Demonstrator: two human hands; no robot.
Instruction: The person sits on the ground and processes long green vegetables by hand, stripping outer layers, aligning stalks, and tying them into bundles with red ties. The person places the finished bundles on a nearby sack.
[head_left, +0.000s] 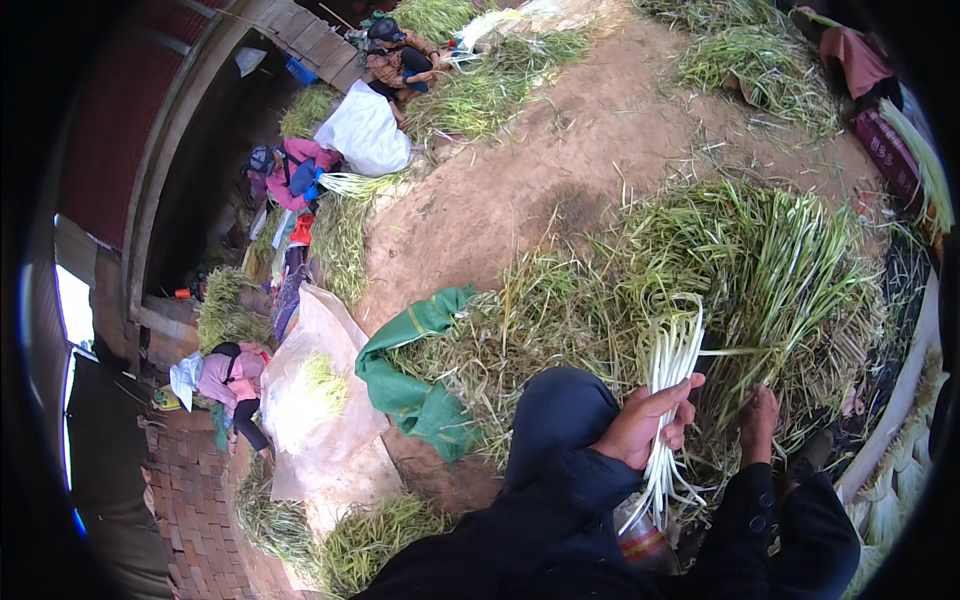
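My left hand (651, 421) is closed around a bunch of pale, leafless plant stems (673, 352), perhaps garlic chives or a similar allium. The stems stick out above and below the fist, and one thin stalk (731, 351) runs sideways from them towards the pile. To the right, my right hand (757, 420) is at the near edge of a large heap of long green leaves and stalks (780, 262). Its fingers are bent downward among the stalks; whether they grip any is hidden. My dark-trousered knee (562, 412) rises beside the left forearm.
A green woven sack (409, 390) lies left of the heap. Bundled pale stems (889, 495) line the right rim, near a purple carton (889, 157). Several people work around the dirt floor (480, 217), including one in pink (292, 172), beside more leaf piles and a pale sheet (330, 315).
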